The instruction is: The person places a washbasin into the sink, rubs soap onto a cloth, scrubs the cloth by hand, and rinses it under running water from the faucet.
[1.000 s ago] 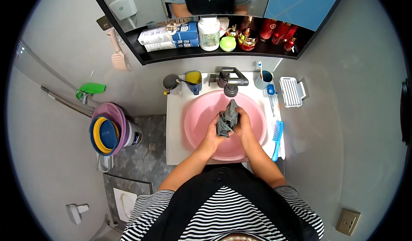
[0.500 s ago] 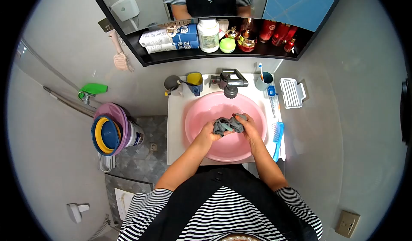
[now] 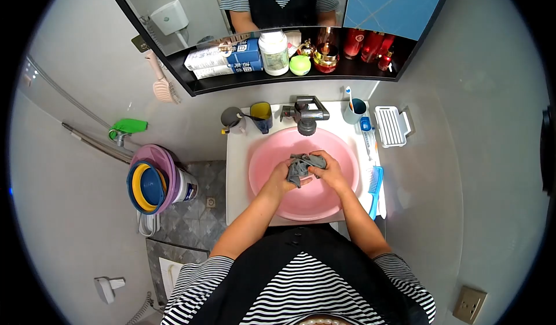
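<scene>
A crumpled grey cloth (image 3: 303,166) is held over the pink basin (image 3: 262,190), which stands on the white washstand. My left hand (image 3: 284,176) grips the cloth from its left side, with some fingers hidden underneath. From the right, my right hand (image 3: 328,170) closes on the same cloth, thumb and fingers pressed into it. The cloth is bunched between both hands, and one end hangs down near the left palm. Behind the basin, the dark faucet (image 3: 306,116) points down over its far rim.
Cups (image 3: 262,116) stand at the counter's back left, and a toothbrush cup (image 3: 354,111) at the back right. A blue comb (image 3: 376,189) lies along the right edge. Overhead juts a mirror-cabinet shelf (image 3: 231,84) with bottles. Stacked basins (image 3: 155,151) are at left.
My right hand has shifted slightly left and turned over the cloth, bringing the hands closer together. The cloth is more bunched. The whole view has shifted slightly.
</scene>
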